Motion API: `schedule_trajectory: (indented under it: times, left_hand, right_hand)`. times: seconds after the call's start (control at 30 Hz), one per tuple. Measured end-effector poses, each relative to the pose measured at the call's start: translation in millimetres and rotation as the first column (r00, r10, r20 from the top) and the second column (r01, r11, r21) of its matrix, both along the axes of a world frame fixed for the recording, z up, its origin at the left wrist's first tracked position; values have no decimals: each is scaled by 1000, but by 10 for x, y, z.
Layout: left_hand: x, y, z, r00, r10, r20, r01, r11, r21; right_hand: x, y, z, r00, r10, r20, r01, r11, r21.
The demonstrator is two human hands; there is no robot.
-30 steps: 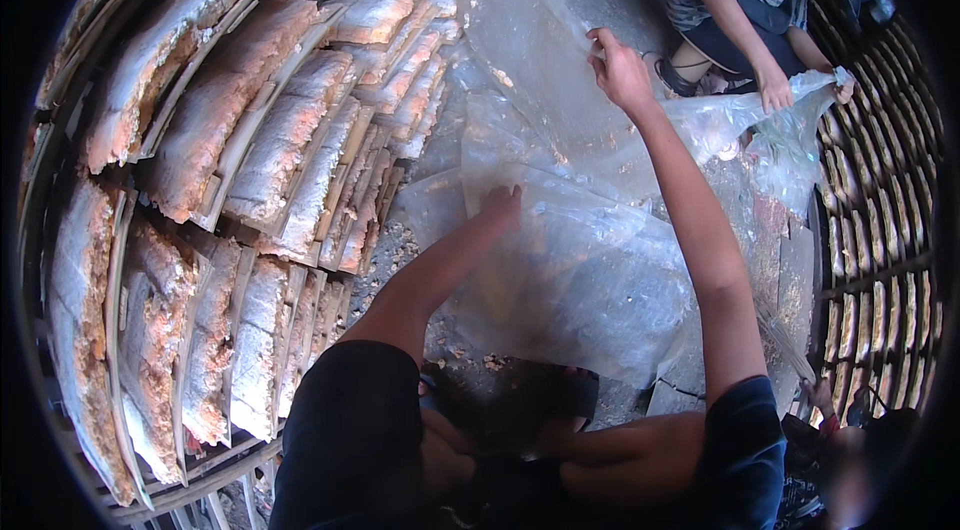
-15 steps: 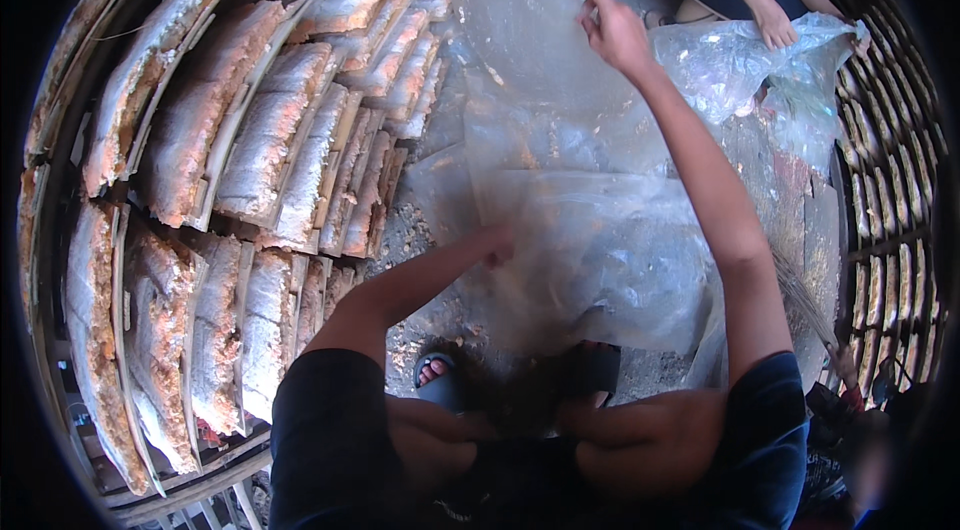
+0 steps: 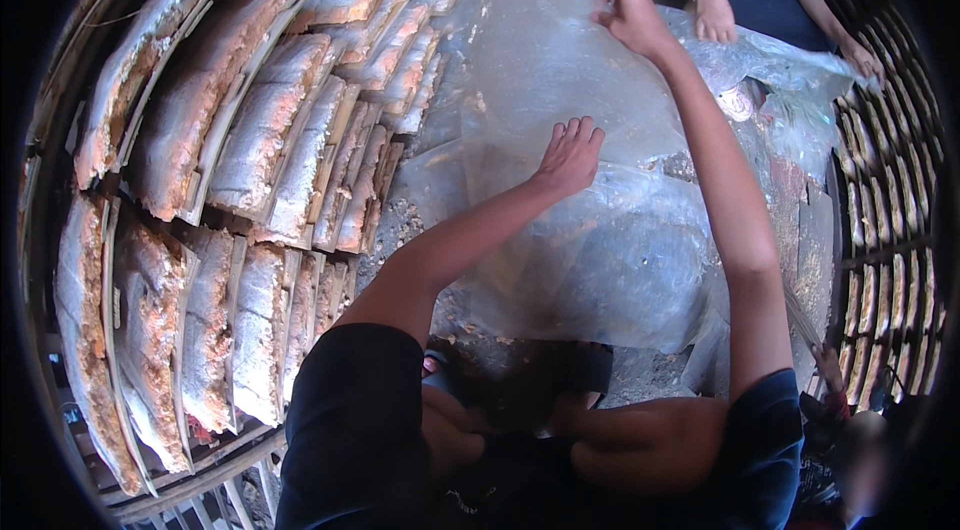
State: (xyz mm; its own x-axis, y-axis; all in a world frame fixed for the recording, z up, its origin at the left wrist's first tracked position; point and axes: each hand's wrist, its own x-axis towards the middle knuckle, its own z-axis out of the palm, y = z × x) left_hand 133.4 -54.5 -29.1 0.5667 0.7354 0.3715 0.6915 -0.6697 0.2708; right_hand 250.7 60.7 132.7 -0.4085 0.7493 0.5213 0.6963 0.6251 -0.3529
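Observation:
Clear, cloudy plastic sheets (image 3: 610, 260) lie spread and overlapping on the ground in front of me. My left hand (image 3: 572, 155) is over the middle of the sheets, palm down, its fingers stretched out and slightly apart. Farther ahead and to the right, my right hand (image 3: 632, 18) has its fingers curled in a pinch at a hazy upper plastic sheet (image 3: 540, 40). The thin film is hard to make out at the fingertips.
Wooden racks with rows of rough, whitish-orange slabs (image 3: 270, 120) rise on the left; another slatted rack (image 3: 890, 230) curves along the right. At the far right a co-worker's hands (image 3: 715, 18) hold a crumpled clear plastic sheet (image 3: 770, 55). Thin sticks (image 3: 805, 320) lie near my right elbow.
My left hand has swung forward and right from near my knees, its fingers now spread. My right hand has moved slightly right. The co-worker's hands have shifted, stretching out their plastic.

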Motion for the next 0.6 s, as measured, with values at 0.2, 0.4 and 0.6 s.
schedule_trajectory:
  times: [0.2,0.4,0.6]
  left_hand:
    - [-334,88,-460,958,259,123,-256,966,-43]
    - [-621,398,-804,950,312,4,-302,925,-231]
    - [-659,598,-1004,911,263,-319,-352,897,-267]
  right_hand:
    - [284,-63,-73,998,-44,36,49,987,-156]
    - [314,-153,7,1000,8,17,-3,948,-319]
    - [370,-274,-21,991,136,7,-126,934,-336]
